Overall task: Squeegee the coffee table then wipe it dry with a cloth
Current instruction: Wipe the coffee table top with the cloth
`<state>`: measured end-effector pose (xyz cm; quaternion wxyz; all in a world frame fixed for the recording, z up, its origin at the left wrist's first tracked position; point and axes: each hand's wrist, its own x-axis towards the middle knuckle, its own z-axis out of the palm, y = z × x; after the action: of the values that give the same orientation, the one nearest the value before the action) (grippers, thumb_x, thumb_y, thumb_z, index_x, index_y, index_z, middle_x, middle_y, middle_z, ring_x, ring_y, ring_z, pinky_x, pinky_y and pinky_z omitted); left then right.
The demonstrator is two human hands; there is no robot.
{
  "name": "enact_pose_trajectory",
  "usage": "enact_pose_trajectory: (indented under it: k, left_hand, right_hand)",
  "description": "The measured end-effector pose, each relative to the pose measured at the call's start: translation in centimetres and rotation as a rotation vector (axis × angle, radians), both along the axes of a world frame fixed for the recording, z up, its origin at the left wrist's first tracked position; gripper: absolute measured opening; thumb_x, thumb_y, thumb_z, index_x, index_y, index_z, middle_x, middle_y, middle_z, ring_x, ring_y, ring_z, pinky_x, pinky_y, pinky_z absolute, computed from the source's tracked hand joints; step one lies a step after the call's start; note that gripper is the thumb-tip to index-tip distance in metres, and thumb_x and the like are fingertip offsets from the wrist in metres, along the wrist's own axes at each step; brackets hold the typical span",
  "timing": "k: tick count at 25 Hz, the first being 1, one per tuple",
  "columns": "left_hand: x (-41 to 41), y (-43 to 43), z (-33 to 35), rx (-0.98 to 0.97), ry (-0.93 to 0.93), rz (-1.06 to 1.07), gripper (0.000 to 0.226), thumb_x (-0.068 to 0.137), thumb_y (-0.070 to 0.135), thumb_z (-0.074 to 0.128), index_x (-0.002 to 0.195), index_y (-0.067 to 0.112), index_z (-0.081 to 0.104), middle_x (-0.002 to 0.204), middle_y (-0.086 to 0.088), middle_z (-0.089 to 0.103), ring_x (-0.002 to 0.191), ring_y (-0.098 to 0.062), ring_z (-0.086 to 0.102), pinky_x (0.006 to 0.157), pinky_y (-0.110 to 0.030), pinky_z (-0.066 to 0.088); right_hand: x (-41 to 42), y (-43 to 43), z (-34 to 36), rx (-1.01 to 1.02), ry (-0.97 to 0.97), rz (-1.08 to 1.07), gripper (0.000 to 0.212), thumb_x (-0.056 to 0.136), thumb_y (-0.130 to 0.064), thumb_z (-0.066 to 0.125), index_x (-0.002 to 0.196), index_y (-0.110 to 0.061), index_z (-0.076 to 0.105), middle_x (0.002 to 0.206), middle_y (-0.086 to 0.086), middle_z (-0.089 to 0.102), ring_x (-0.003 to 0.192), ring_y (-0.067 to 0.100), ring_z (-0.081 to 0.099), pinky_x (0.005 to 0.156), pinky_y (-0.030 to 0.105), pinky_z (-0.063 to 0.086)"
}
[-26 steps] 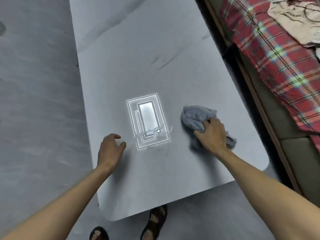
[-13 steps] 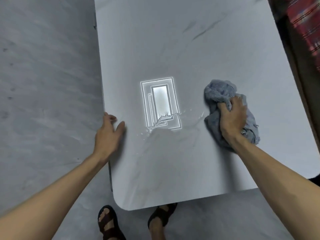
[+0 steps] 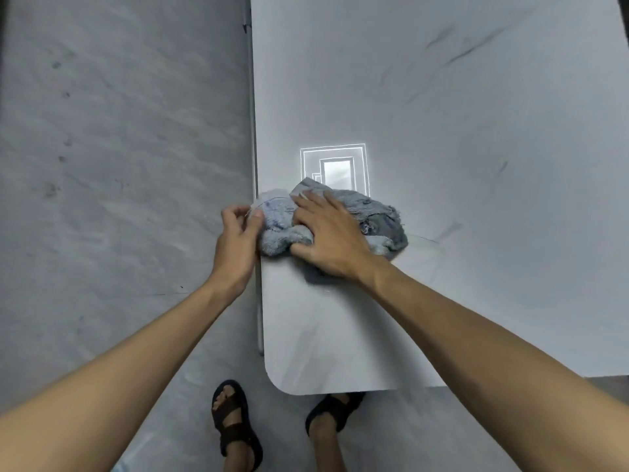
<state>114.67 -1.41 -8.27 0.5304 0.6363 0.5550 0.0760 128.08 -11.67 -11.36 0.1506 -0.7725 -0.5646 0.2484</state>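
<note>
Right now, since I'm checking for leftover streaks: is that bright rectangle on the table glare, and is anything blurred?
Head view: the bright rectangle is a light reflected in the glossy coffee table, its lower part hidden by the cloth; soft shadow under the right hand; cloth and hand look sharp.

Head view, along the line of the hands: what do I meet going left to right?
In order: floor → left hand → right hand, pressing the cloth → bare coffee table.
</note>
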Motion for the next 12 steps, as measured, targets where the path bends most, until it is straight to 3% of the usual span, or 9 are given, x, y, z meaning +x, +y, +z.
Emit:
enact_pose_trajectory:
  k: [4,7,12]
  left_hand:
    - [-1.1,-1.1,-0.3,0.098,0.161,-0.282,0.040,0.097,0.042,0.046,0.128,0.017,0.039,0.118,-0.001,0.057,0.102,-0.020,0.055,0.085,-0.029,0.041]
    - [-1.4,-2.5,-0.7,0.203,0.233,-0.437,0.043,0.096,0.046,0.044,0.129,0.019,0.038,0.132,-0.006,0.054,0.119,-0.025,0.052,0.096,-0.034,0.042]
    - [-0.7,-4.5,-1.3,0.297,0.337,-0.657,0.059,0.097,0.052,0.038,0.143,0.015,0.031,0.158,-0.013,0.021,0.148,-0.028,0.017,0.121,-0.042,0.019]
  right_hand:
    - [-1.5,-1.6,-0.1,0.051,-0.107,0.375,0.045,0.074,-0.055,0.053,0.103,-0.022,0.062,0.141,0.007,0.052,0.137,0.025,0.038,0.119,0.045,0.016]
    - [0.3,-3.9,0.1,0.044,-0.097,0.555,0.045,0.069,-0.052,0.055,0.102,-0.022,0.060,0.138,0.005,0.054,0.136,0.025,0.039,0.120,0.044,0.016]
    - [6.3,-9.4,0.2,-0.068,-0.099,0.485,0.046,0.068,-0.051,0.054,0.105,-0.024,0.057,0.149,0.004,0.044,0.142,0.022,0.032,0.121,0.038,0.008]
